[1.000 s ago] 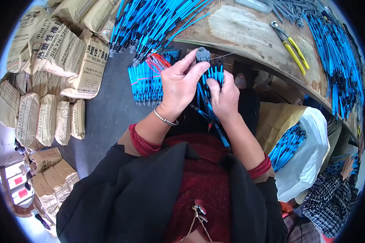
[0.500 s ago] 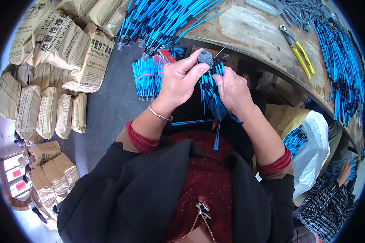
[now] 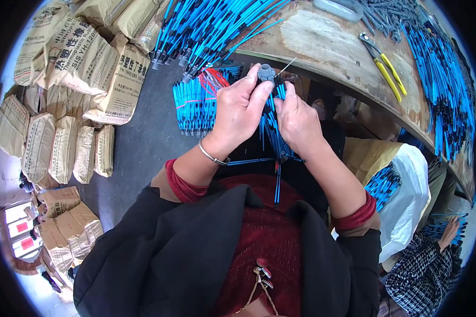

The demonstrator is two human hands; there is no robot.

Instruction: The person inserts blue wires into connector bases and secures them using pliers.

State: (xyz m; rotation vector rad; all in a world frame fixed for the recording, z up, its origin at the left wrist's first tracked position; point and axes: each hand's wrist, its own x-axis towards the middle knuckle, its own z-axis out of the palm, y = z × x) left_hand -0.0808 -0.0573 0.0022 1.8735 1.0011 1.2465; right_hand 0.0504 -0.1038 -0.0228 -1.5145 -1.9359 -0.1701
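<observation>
My left hand [image 3: 240, 112] pinches a small grey round plastic fitting [image 3: 266, 72] between thumb and fingers, just in front of the wooden bench edge. My right hand [image 3: 296, 120] is closed around a bundle of blue cables [image 3: 270, 132] that hangs down toward my lap, its thumb touching the fitting. A thin wire sticks out to the right of the fitting. A metal bangle sits on my left wrist.
A wooden workbench [image 3: 328, 42] carries heaps of blue cables [image 3: 217, 26], yellow-handled pliers [image 3: 383, 66] and grey parts. Tied blue cable bundles [image 3: 194, 105] lie on the floor beside stacked paper sacks [image 3: 84, 63]. A white bag [image 3: 407, 201] with cables and another person's hand [image 3: 449, 230] are at right.
Both hands have lifted slightly toward the bench edge with the fitting and the cable bundle; the grip looks the same.
</observation>
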